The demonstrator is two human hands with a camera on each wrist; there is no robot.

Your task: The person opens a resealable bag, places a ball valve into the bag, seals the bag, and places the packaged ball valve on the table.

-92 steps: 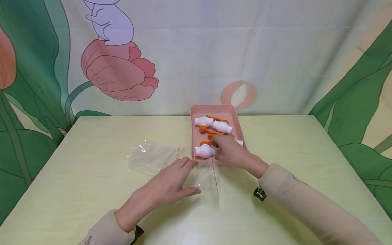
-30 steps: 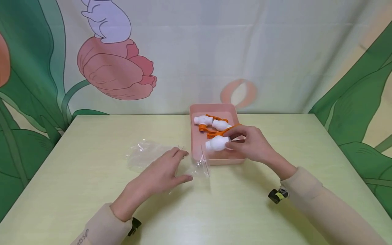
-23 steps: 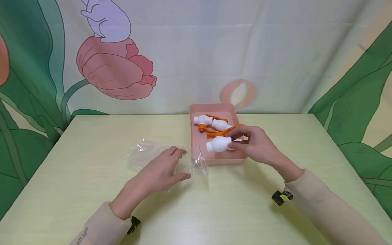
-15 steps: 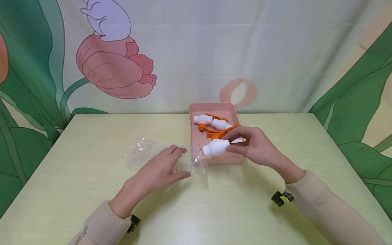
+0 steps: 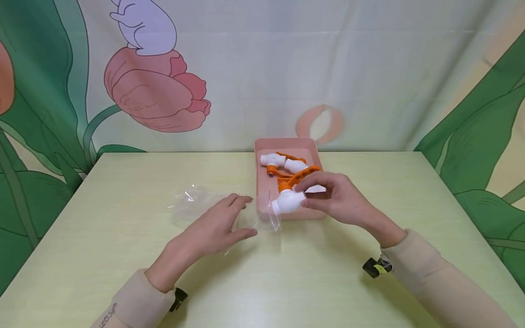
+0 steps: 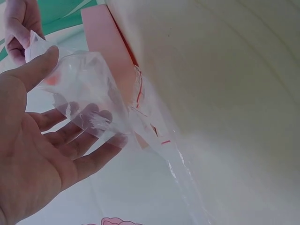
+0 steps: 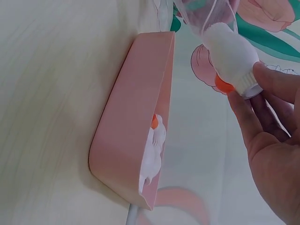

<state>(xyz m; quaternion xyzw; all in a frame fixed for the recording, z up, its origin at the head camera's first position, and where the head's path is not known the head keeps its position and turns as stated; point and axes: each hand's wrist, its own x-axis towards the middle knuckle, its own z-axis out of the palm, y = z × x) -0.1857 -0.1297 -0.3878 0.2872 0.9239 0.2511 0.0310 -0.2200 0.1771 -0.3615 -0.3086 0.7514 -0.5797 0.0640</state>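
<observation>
A snag at the mouth of the clear bag (image 5: pixel 264 218) was judged the likeliest trouble; the film looked thin and limp, and its lip could be pushed inward or folded over by the ridged end of the white valve (image 5: pixel 288 202) if the opening were not kept wide; the orange handle (image 5: pixel 302 176), angled to the far right from the valve's body, could likewise be caught on the lip, or the film torn by it; the bag could also be dragged off the spread fingers, since no firm pinch on it was seen.

By the right hand (image 5: pixel 339 198) the valve was pinched at its right end, with thumb and fingertips parted only as far as that end required; it was held above the near part of the pink tray (image 5: pixel 301 145), its left end at the bag's mouth; how far inside it lay could not be told; the left hand (image 5: pixel 205 228) was spread wide, thumb well apart from fingers, with the bag loosely spanned between them at the tray's near left corner; other valves (image 5: pixel 273 160) were seen in the tray, and a second bag (image 5: pixel 192 204) was laid on the worktop (image 5: pixel 410 196), to the left.
</observation>
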